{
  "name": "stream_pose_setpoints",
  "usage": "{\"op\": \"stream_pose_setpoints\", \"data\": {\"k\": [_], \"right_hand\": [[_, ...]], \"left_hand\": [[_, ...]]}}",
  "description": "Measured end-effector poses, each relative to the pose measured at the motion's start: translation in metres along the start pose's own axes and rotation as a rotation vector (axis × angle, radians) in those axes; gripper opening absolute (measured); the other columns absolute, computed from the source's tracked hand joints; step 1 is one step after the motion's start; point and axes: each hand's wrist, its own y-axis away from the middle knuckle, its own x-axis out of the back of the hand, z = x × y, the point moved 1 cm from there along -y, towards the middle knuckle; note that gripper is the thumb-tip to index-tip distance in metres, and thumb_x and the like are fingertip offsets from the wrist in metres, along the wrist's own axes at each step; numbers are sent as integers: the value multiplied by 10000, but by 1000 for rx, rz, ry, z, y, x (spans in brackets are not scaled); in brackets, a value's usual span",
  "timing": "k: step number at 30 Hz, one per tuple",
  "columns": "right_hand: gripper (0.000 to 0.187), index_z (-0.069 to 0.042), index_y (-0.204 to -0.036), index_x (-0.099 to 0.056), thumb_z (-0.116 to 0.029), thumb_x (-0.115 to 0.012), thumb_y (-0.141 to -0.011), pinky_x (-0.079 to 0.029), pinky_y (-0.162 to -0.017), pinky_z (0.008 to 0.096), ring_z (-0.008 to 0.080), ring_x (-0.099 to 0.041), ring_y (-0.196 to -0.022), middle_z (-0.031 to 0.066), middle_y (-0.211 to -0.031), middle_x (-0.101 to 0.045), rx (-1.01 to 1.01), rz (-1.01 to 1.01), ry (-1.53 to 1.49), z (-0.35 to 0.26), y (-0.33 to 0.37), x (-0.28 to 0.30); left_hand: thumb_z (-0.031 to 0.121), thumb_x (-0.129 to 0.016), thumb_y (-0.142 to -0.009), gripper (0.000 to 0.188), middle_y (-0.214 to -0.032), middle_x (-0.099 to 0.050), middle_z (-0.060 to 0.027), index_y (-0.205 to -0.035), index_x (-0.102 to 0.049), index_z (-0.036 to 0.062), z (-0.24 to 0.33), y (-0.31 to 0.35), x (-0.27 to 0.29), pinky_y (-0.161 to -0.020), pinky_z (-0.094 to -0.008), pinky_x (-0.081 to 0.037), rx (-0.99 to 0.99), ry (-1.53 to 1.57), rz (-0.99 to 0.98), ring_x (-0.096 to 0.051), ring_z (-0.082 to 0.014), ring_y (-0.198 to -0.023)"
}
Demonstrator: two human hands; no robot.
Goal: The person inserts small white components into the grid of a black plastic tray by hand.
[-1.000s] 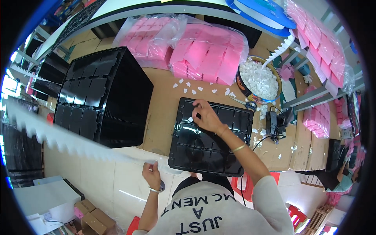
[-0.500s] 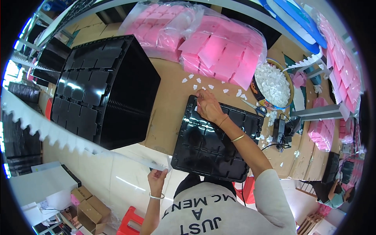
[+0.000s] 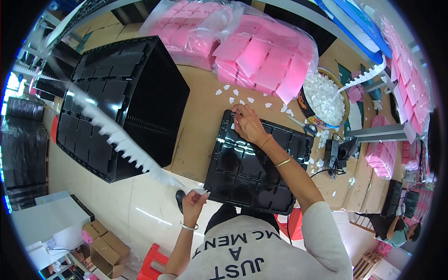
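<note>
Left hand point(image 3: 193, 204) pinches white toothed strip point(image 3: 142, 161), long length left. Right hand point(image 3: 249, 127) over black tray point(image 3: 249, 186), far-left; one white piece point(image 3: 233, 126) there, fingers bent, hold unclear.

glossy black tray point(image 3: 249, 175) beside white toothed strip point(image 3: 145, 161)

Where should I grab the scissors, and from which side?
Probably by the dark handle loops, coming from the picture's lower right: the scissors lie with their loops that way, while their silver blades point to the upper left.
</note>
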Motion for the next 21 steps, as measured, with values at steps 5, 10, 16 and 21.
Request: {"op": "stream_pose_setpoints", "data": {"k": [5,10,16,21], "right_hand": [[92,18,-835,-617,-42,-620,-766,-408,-929,422,271,-527,-1113,110,-1161,-526,85,69,85,-6,-3,-6],[113,19,-844,-621,-30,-619,-743,-402,-934,418,270,-535,-1102,103,-1139,-544,75,108,127,-14,3,0],[130,-6,-886,-599,-9,-661,-772,-478,-843,433,336,-574,-1009,142,-1078,-572,75,142,-270,-129,75,11],[105,-1,-983,-574,-23,-630,-898,-542,-701,325,261,-657,-762,119,-899,-631,-275,-88,-679,-186,137,12]], "left_hand": [[120,-761,-889,149,-661,-638,-7,-858,-647,30,7,-1,-5,-517,-197,-386,-7,62,17,-529,-39,-554],[116,-759,-891,147,-662,-629,4,-854,-643,34,30,5,-13,-513,-190,-361,-73,68,30,-499,-31,-551],[98,-747,-897,164,-694,-631,-1,-822,-617,32,40,16,-2,-578,-199,-413,-42,137,79,-549,-50,-617],[91,-732,-906,168,-706,-639,-46,-847,-588,29,56,27,-5,-541,-222,-405,27,299,17,-563,-85,-592]]}}
